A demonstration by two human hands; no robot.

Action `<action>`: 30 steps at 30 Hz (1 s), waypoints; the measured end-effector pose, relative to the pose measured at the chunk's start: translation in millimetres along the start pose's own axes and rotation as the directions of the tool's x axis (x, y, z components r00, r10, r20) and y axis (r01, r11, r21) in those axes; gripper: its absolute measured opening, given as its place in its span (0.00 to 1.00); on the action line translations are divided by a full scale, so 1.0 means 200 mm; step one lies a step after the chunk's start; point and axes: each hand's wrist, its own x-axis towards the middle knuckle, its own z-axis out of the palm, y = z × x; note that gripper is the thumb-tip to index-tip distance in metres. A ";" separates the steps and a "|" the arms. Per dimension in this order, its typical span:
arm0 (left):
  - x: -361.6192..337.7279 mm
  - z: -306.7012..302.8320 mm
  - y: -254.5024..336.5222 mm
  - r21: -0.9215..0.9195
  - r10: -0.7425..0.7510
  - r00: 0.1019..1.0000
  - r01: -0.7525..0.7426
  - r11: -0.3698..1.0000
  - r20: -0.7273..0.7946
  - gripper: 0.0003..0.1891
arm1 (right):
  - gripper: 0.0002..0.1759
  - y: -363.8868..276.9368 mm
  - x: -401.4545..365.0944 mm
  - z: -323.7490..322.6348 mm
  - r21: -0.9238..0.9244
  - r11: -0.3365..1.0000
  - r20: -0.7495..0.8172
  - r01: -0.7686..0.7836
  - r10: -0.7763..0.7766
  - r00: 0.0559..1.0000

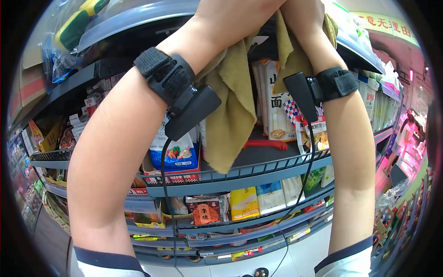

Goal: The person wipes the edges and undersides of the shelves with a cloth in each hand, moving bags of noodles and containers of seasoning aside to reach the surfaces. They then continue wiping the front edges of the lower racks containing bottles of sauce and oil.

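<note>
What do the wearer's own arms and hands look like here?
Left arm and right arm match: white sleeves with navy hems, a black wrist strap carrying a boxy black device, and a thin black cable from each device. What shows of the left hand and right hand is gloveless.

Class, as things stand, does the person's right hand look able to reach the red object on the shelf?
Likely yes: the front rail is low, leaving space above the red object, though the right hand seems occupied with the olive cloth.
</note>
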 end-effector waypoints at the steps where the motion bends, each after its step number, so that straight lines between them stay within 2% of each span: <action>1: 0.00 0.00 -0.01 -0.050 0.013 0.998 -0.016 0.999 -0.063 0.08 | 0.14 -0.01 0.00 -0.01 -0.005 1.000 -0.006 0.002 -0.002 1.000; 3: 0.01 -0.01 -0.02 -0.098 0.024 0.990 -0.037 0.994 -0.135 0.09 | 0.13 -0.01 -0.01 -0.01 0.116 0.991 -0.025 -0.072 0.076 0.997; 5: 0.03 -0.04 -0.03 -0.242 -0.085 0.996 0.072 0.968 -0.040 0.09 | 0.14 -0.01 -0.01 -0.02 0.110 0.989 -0.026 -0.096 0.100 0.995; 9: 0.00 0.04 -0.05 -0.196 -0.059 0.994 0.040 0.980 -0.092 0.06 | 0.16 -0.03 0.00 -0.02 0.161 0.975 -0.078 -0.156 0.170 0.982; 12: -0.02 0.03 -0.06 -0.096 -0.073 0.997 0.070 0.993 -0.021 0.03 | 0.17 -0.05 -0.01 -0.03 0.237 0.958 -0.135 -0.161 0.196 0.971; 14: -0.02 0.02 -0.06 -0.086 -0.183 0.969 0.200 0.976 0.167 0.06 | 0.18 -0.05 -0.01 -0.03 0.255 0.955 -0.142 -0.151 0.192 0.971; 20: 0.01 -0.01 -0.11 -0.091 -0.085 0.986 0.099 0.991 0.146 0.12 | 0.18 -0.04 0.00 -0.02 0.222 0.966 -0.151 -0.135 0.171 0.974; 24: 0.02 0.00 -0.14 -0.105 -0.087 0.978 0.109 0.989 0.191 0.13 | 0.18 -0.04 -0.01 -0.01 0.193 0.971 -0.165 -0.142 0.175 0.971; 30: 0.01 -0.04 -0.18 -0.031 0.006 0.974 0.001 1.000 0.226 0.14 | 0.18 -0.04 -0.01 -0.02 0.158 0.977 -0.153 -0.144 0.168 0.974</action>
